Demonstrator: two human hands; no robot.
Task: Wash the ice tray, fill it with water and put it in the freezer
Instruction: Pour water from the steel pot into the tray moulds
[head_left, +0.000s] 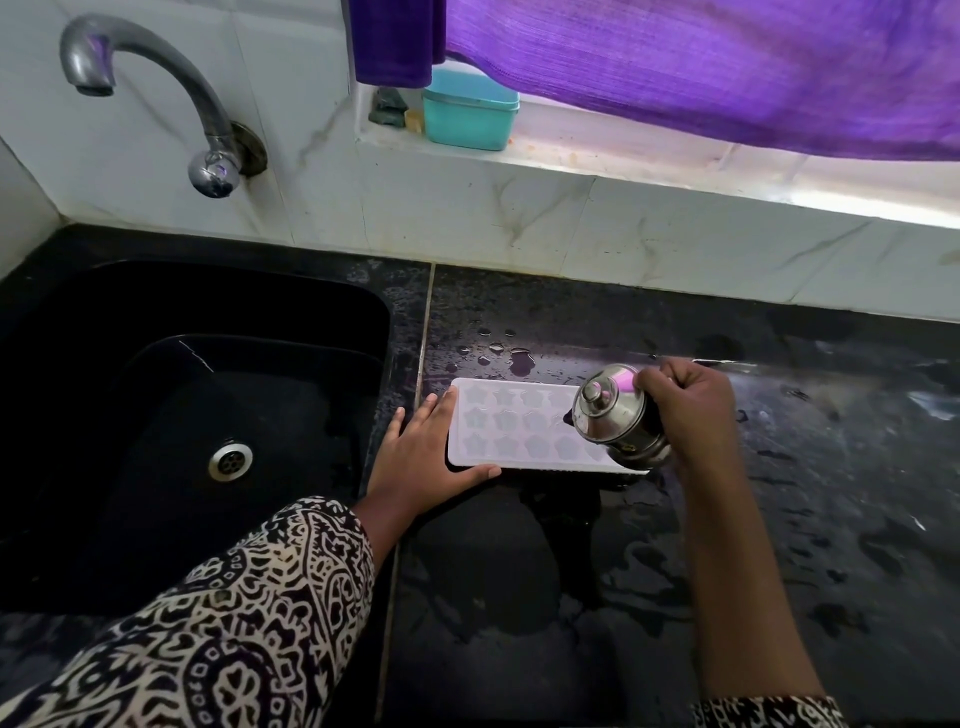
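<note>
Pouring: right hand (685, 410) grips steel jug (613, 421), tilted over ice tray (509, 431).
Left hand (421, 457): flat, fingers straight, bracing the tray beside it.
Risk: overtilt — water swamps the wet table (779, 519).

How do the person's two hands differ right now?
The left hand lies flat with straight fingers; the right hand is curled. The left hand rests on the counter against the left end of the ice tray; the right hand holds a lidded steel pot tilted above the tray's right end. Both hands are bare.
</note>
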